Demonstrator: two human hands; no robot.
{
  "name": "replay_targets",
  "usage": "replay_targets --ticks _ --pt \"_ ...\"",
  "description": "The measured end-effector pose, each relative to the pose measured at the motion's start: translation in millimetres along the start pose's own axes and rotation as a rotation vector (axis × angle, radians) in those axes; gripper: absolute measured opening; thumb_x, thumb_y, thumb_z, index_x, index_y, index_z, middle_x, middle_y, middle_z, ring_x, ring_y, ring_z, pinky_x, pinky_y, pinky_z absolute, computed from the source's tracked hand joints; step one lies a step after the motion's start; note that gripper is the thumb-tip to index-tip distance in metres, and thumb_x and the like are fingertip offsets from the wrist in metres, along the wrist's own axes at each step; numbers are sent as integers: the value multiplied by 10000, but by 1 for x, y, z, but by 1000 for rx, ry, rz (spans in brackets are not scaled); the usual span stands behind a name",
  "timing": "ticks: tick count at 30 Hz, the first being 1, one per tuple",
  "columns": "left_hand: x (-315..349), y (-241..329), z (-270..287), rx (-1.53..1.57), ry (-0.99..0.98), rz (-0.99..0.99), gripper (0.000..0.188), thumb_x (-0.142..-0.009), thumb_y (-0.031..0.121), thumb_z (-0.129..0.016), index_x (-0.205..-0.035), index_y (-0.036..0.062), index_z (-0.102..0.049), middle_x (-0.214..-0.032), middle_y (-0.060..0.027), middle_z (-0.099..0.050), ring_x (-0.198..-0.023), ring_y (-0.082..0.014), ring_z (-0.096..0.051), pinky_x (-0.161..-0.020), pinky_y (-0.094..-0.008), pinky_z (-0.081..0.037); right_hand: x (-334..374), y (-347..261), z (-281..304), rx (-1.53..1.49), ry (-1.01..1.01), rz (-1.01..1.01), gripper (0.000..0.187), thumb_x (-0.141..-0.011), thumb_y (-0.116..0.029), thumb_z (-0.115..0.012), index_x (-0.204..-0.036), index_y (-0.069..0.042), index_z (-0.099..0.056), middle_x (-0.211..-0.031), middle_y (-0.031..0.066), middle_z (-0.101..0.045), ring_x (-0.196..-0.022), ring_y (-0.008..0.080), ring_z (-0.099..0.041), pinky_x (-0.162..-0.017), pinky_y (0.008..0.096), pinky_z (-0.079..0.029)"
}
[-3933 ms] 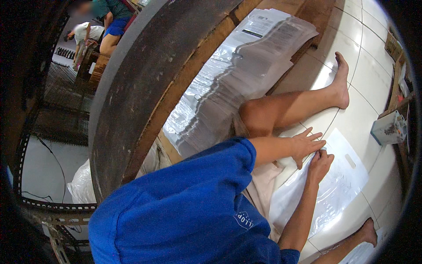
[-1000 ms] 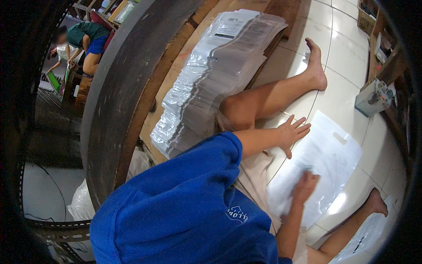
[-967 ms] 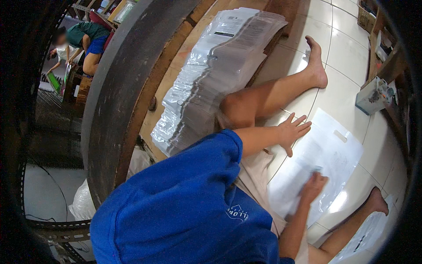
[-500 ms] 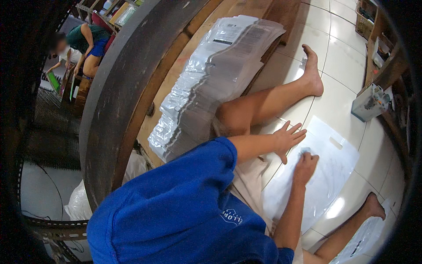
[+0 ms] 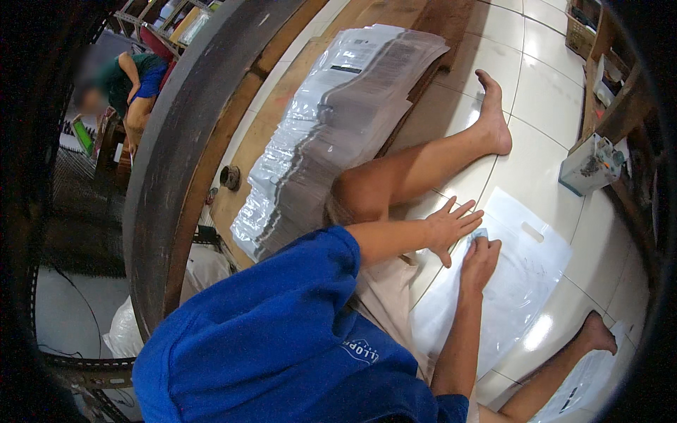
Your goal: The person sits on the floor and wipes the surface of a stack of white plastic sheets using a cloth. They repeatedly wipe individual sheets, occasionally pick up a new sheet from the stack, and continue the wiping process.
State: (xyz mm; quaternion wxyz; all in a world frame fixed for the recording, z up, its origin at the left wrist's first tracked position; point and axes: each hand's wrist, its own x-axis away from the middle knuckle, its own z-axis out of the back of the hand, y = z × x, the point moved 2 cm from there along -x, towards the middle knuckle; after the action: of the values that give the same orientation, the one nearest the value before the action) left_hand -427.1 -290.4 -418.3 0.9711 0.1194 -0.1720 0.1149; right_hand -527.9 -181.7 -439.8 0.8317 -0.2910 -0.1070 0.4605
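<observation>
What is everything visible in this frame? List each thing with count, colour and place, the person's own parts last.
plastic bag: one, clear-white with a handle slot, flat on the floor between the legs
stack of plastic bags: one, clear-grey, fanned along the wooden board
wooden board: one, brown, on the floor upper left
curved rim: one, dark grey, left
small box: one, white, on the floor at right
tiled floor: white, glossy
another person: one, green top, far upper left
legs: two, bare, stretched over the tiles
blue shirt: one, lower middle
left hand: spread on the bag's edge
right hand: fingers pressing a small pale piece onto the bag
</observation>
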Motion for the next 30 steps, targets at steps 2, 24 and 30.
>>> replay_targets --ticks 2,24,30 --pt "0 -1 -1 2 1 -2 1215 -551 617 -729 -1423 -21 -173 -1513 -149 -110 -1397 -349 -57 -1078 -588 -150 -1 49 -8 136 83 25 127 -878 -89 -480 -892 8 -563 -863 200 -501 -841 366 -511 -733 435 -429" --pt "0 2 6 58 -1 -8 1234 -527 566 -769 -1419 -32 -160 -1513 -146 -104 -1398 -348 -53 -1080 -600 -156 -17 204 88 209 270 -354 246 -897 -186 -501 -1027 -4 -604 -1008 218 -523 -933 379 -536 -837 442 -430" --pt "-2 0 6 54 9 -4 1234 -524 563 -772 -1418 -31 -163 -1512 -149 -106 -1397 -352 -52 -1079 -601 -156 -14 172 123 208 427 -388 333 -885 -225 -563 -1108 21 -549 -1019 202 -535 -898 335 -538 -825 417 -436"
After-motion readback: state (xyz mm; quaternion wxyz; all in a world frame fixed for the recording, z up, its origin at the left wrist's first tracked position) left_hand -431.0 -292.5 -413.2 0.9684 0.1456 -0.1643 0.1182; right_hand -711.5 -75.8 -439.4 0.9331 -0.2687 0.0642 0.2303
